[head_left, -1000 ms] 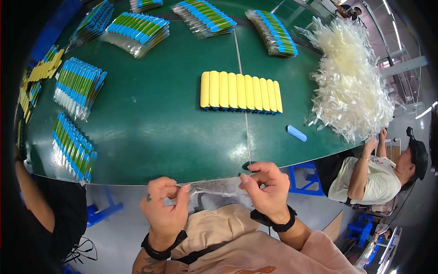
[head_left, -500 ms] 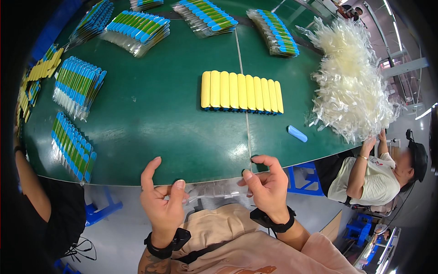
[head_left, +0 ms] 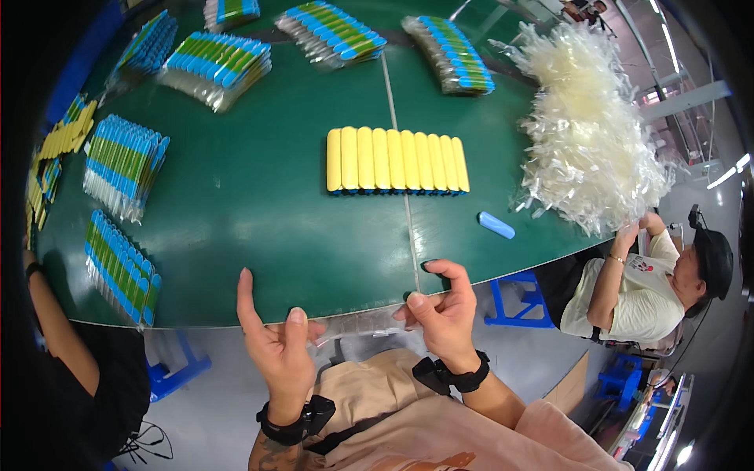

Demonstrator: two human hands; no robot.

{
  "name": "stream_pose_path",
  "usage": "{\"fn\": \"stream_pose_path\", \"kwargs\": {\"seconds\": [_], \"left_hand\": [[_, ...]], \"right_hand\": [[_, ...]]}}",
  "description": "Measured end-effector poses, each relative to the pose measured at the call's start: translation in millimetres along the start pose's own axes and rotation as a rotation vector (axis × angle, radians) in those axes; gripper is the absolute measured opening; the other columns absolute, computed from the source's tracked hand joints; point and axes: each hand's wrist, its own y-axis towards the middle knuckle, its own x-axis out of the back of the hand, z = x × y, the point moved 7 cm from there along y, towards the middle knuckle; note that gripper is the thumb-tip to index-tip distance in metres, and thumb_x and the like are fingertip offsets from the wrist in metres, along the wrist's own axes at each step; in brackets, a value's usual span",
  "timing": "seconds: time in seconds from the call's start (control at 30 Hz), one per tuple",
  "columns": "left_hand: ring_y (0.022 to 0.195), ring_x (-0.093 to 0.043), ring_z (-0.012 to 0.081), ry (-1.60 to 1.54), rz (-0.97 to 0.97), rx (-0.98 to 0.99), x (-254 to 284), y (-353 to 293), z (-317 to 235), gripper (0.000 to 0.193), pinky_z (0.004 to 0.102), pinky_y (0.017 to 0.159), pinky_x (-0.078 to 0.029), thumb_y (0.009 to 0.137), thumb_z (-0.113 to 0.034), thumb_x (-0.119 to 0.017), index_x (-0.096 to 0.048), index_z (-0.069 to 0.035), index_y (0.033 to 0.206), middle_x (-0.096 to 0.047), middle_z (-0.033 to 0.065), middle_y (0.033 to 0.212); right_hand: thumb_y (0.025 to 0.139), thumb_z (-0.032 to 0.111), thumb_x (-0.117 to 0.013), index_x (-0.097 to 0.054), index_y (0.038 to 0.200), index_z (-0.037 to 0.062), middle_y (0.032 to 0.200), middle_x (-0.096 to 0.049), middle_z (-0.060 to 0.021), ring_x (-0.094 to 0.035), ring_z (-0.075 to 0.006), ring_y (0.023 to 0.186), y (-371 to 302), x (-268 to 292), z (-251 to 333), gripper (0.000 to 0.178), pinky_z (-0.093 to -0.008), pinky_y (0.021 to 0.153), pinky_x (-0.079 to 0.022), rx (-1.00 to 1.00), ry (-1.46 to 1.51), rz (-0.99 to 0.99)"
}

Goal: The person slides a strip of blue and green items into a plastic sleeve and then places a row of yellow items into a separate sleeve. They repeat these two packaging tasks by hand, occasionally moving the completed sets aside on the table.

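Observation:
At the table's near edge I hold a clear plastic piece, apparently a bundle of thin sleeves (head_left: 360,323), stretched between both hands. My left hand (head_left: 280,353) has its end between the curled lower fingers and the palm side, while index finger and thumb point up, apart. Likewise my right hand (head_left: 448,322) grips the other end with its lower fingers; its thumb and bent index finger stand apart above. Beyond them lies a row of yellow rounded strips (head_left: 397,161) with blue undersides. One loose blue strip (head_left: 496,225) rests to its right.
Bundles of blue-and-green strips in clear sleeves (head_left: 126,165) line the left and far sides of the green table (head_left: 259,188). A tall heap of clear plastic sleeves (head_left: 593,133) stands at right. A co-worker (head_left: 644,290) reaches into it; another person's arm (head_left: 63,330) is at left.
The view has shifted a little, so the table's contents appear farther left. My left index finger has straightened. Both hands keep the clear plastic between them.

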Motion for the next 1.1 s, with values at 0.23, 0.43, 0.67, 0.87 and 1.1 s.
{"fn": "stream_pose_path", "kwargs": {"seconds": [0.23, 0.43, 0.67, 0.87, 1.1], "left_hand": [[0.062, -0.06, 0.0087, -0.048, -0.029, -0.027, 47.0, -8.6, 25.3, 0.063, 0.0236, 0.055, -0.049, 0.1, -0.008, -0.052, -0.022, -0.002, 0.156, -0.065, 0.0051, 0.073], [0.079, -0.055, 0.0235, 0.505, -0.084, -0.834, 50.1, -50.2, -48.5, 0.015, 0.0329, 0.071, -0.044, 0.095, -0.013, -0.064, -0.07, -0.006, 0.106, -0.061, 0.0103, 0.089], [0.097, -0.057, 0.0209, 0.826, 0.378, -1.075, -42.3, -21.8, -65.8, 0.025, 0.0404, 0.085, -0.043, 0.078, -0.021, -0.081, -0.075, -0.014, 0.101, -0.066, -0.0017, 0.106], [0.098, -0.058, 0.0217, 1.01, 0.337, -1.102, -37.3, -8.6, -46.0, 0.023, 0.0452, 0.094, -0.037, 0.074, -0.016, -0.083, -0.076, -0.022, 0.096, -0.069, -0.0019, 0.111], [0.105, -0.057, 0.0204, 0.996, 0.333, -1.061, -34.6, -6.3, -51.0, 0.022, 0.045, 0.097, -0.035, 0.079, -0.016, -0.073, -0.076, -0.023, 0.1, -0.066, -0.003, 0.118]], "right_hand": [[0.09, 0.002, -0.072, -0.045, 0.136, 0.0023, 0.072, -0.068, -0.0076, -0.064, -0.0112, 0.062, -8.1, 38.9, 11.4, 0.054, -0.0248, 0.053, -0.05, 0.086, -0.278, -0.024], [0.07, 0.011, -0.085, -0.075, 0.094, 0.0091, 0.105, -0.067, -0.0104, -0.064, -0.0296, 0.09, -33.0, 5.8, 76.4, 0.026, -0.0374, 0.074, -0.052, 0.825, -0.866, -0.006], [0.071, 0.022, -0.087, -0.076, 0.103, 0.019, 0.121, -0.062, -0.0097, -0.057, -0.0323, 0.111, -10.5, -40.0, 74.6, 0.034, -0.0464, 0.094, -0.045, 1.041, -1.064, 0.193], [0.073, 0.035, -0.084, -0.075, 0.098, 0.032, 0.111, -0.066, 0.0037, -0.057, -0.0253, 0.112, -4.3, -28.3, 51.6, 0.026, -0.0612, 0.111, -0.029, 1.108, -1.163, 0.106], [0.076, 0.024, -0.079, -0.073, 0.1, 0.0326, 0.115, -0.065, 0.0003, -0.057, -0.0279, 0.116, -2.5, -30.3, 55.4, 0.026, -0.061, 0.112, -0.031, 1.13, -1.163, 0.146]]}}
